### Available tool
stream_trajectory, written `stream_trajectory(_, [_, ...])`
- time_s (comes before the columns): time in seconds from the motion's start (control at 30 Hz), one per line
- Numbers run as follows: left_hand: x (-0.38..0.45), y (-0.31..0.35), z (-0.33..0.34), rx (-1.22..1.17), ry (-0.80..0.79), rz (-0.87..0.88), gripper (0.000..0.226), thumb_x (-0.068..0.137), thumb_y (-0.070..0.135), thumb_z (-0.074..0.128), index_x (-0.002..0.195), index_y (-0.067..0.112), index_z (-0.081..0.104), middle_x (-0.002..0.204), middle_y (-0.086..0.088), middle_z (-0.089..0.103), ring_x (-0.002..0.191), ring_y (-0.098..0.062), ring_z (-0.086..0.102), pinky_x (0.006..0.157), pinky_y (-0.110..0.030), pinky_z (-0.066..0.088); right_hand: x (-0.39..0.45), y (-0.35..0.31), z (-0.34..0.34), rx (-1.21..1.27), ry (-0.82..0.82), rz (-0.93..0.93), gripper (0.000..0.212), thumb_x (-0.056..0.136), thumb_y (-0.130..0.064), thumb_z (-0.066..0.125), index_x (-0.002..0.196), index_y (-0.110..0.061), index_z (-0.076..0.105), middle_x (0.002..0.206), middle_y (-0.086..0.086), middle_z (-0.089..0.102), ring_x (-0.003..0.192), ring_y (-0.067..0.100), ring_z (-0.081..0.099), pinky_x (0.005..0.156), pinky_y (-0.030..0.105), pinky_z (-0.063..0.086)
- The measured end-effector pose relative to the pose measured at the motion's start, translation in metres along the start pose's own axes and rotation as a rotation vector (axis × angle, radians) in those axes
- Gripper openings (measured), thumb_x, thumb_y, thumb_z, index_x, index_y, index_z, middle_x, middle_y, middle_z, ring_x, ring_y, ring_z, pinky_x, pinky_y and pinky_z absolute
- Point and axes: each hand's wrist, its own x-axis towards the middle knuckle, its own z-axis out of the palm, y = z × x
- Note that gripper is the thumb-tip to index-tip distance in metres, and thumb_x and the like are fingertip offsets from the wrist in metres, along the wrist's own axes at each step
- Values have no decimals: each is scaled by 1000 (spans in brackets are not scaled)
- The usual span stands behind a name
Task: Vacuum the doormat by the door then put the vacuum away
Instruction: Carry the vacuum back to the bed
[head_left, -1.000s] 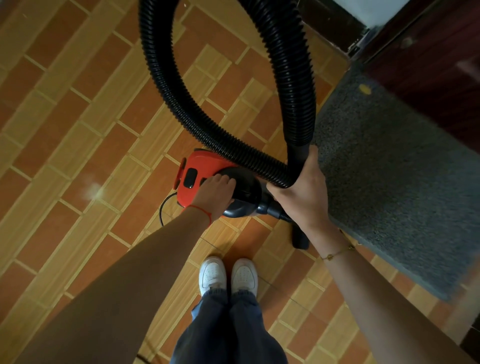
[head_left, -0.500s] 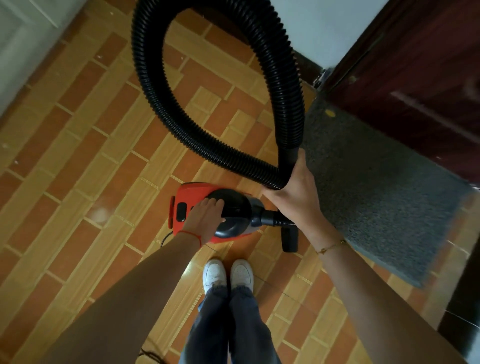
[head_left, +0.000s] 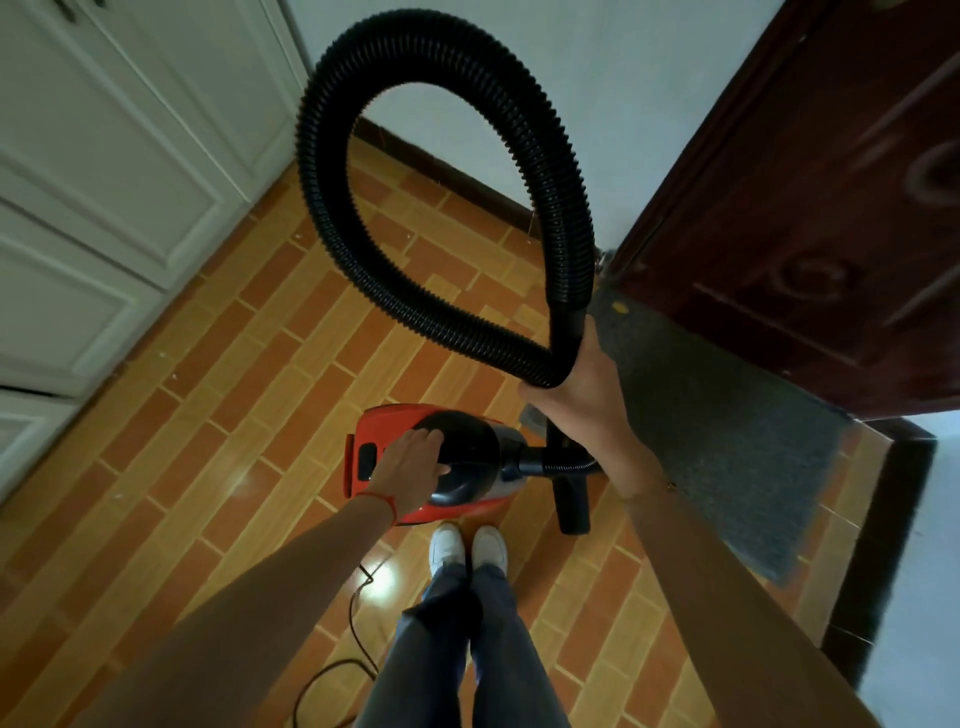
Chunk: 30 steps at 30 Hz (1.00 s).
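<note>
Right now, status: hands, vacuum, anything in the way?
Left hand on vacuum body; right hand grips looped hose. Nozzle beside doormat. Power cord trails near feet.

Vacuum (head_left: 415, 457) red with black top. Hose (head_left: 332, 223) black, ribbed. Doormat (head_left: 727, 431) dark grey, speckled, small yellow spot. Floor (head_left: 234, 415) orange and tan tiles in brick pattern, pale grout. Door (head_left: 810, 208) dark reddish brown, carved swirls. Cabinet (head_left: 104, 156) white, panelled. Shoes (head_left: 467, 545) white, jeans (head_left: 457, 649) blue. Red string (head_left: 384, 501) on left wrist. Cord (head_left: 353, 623) black.
</note>
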Motion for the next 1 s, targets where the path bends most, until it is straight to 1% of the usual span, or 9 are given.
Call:
stream_trajectory(0.17, [-47, 18, -42, -42, -3, -37, 30, 94, 27, 57, 116, 8, 51, 113, -11, 58, 108, -31, 53, 86, -41, 43, -31, -63, -32, 40, -2, -14, 63, 73, -15, 76, 115, -35, 35, 87, -4, 60, 75, 5, 63, 59, 22, 52])
stream_trajectory(0.23, [-65, 24, -53, -52, -1, -47, 30, 94, 26, 58, 116, 7, 51, 113, -12, 57, 109, -31, 52, 87, -41, 43, -43, -83, -41, 37, -3, -7, 59, 72, -15, 75, 115, -31, 38, 88, -4, 59, 77, 8, 63, 65, 31, 55])
stream_trajectory(0.3, [-81, 29, -62, -62, 7, -56, 29, 94, 26, 58, 115, 7, 52, 112, -12, 58, 107, -32, 53, 85, -42, 43, -53, -99, -47, 35, -12, 10, 58, 71, -16, 74, 118, -25, 42, 90, -6, 59, 79, 8, 62, 68, 35, 56])
stream_trajectory(0.4, [-100, 33, -72, -73, 10, -73, 25, 93, 25, 59, 110, 8, 53, 106, -11, 58, 100, -30, 55, 76, -40, 43, -67, -116, -53, 23, -15, -10, 54, 71, -19, 75, 115, -25, 42, 90, -8, 58, 81, 5, 61, 67, 30, 54])
stream_trajectory(0.5, [-114, 36, -78, -85, 19, -77, 22, 93, 25, 60, 105, 8, 53, 100, -11, 60, 90, -29, 58, 65, -34, 37, -79, -127, -56, 14, -14, -31, 52, 70, -24, 76, 111, -25, 44, 87, -9, 58, 79, 6, 61, 65, 29, 52])
stream_trajectory(0.63, [-127, 35, -82, -124, 31, -89, 22, 92, 24, 61, 106, 10, 55, 100, -10, 62, 88, -27, 59, 65, -33, 40, -89, -139, -58, 4, 1, -68, 55, 66, -28, 76, 112, -24, 46, 85, -13, 55, 78, 6, 60, 63, 27, 50])
stream_trajectory(0.77, [-137, 31, -85, -155, 47, -106, 24, 90, 24, 62, 109, 11, 57, 104, -9, 63, 93, -26, 60, 71, -35, 45, -94, -149, -59, 3, -9, -96, 57, 63, -32, 74, 111, -24, 45, 84, -12, 56, 76, 7, 60, 59, 27, 49])
stream_trajectory(0.93, [-146, 25, -88, -166, 78, -133, 23, 91, 24, 62, 109, 11, 57, 101, -8, 64, 88, -24, 59, 66, -32, 43, -94, -157, -53, -49, -17, -140, 50, 65, -28, 76, 104, -20, 46, 85, -3, 58, 75, 12, 61, 62, 36, 56])
stream_trajectory(1.0, [-149, 23, -90, -165, 93, -145, 24, 90, 24, 63, 108, 10, 57, 100, -10, 64, 88, -26, 60, 66, -34, 44, -93, -160, -51, -51, -27, -158, 49, 66, -27, 76, 104, -19, 46, 86, -1, 58, 76, 13, 61, 63, 36, 57])
